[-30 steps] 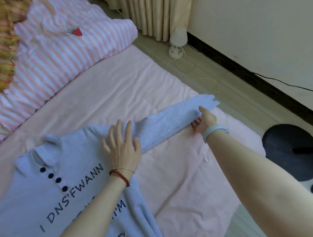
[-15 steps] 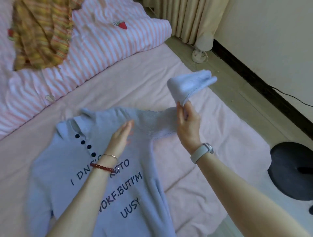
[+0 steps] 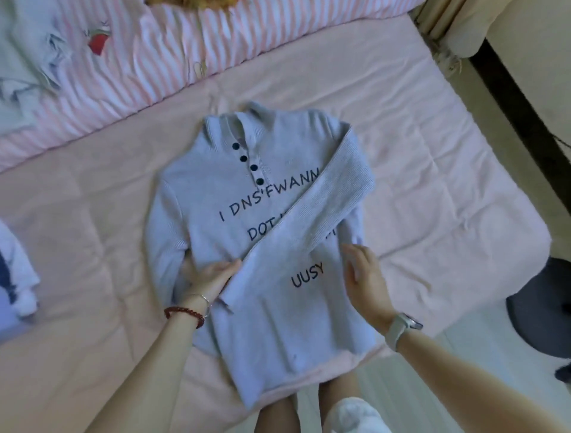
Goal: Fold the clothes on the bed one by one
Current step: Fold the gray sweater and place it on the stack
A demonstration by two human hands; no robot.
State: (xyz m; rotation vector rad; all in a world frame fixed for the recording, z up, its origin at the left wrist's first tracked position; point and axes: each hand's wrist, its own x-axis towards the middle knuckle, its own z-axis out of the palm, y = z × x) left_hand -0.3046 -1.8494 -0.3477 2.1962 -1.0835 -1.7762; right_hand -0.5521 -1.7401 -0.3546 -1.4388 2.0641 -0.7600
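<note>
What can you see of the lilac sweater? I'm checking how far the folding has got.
The lilac sweater lies flat, face up, on the pink sheet. It looks like soft ribbed knit, with a collar, four dark buttons and dark lettering. One sleeve is folded diagonally across the chest, hiding some letters. The left hand touches the sleeve's cuff end; the right hand hovers open at its side.

The folded sleeve (image 3: pixel 312 222) covers the middle of the sweater's (image 3: pixel 200 197) print; only "DOT" shows in line 2. The left hand's (image 3: pixel 207 278) fingertips are tucked under the cuff. At the left edge a white and dark garment (image 3: pixel 15 275) is cut off, as is a yellow cloth (image 3: pixel 191 3) at the top. The right hand (image 3: pixel 366 278) is motion-blurred.
</note>
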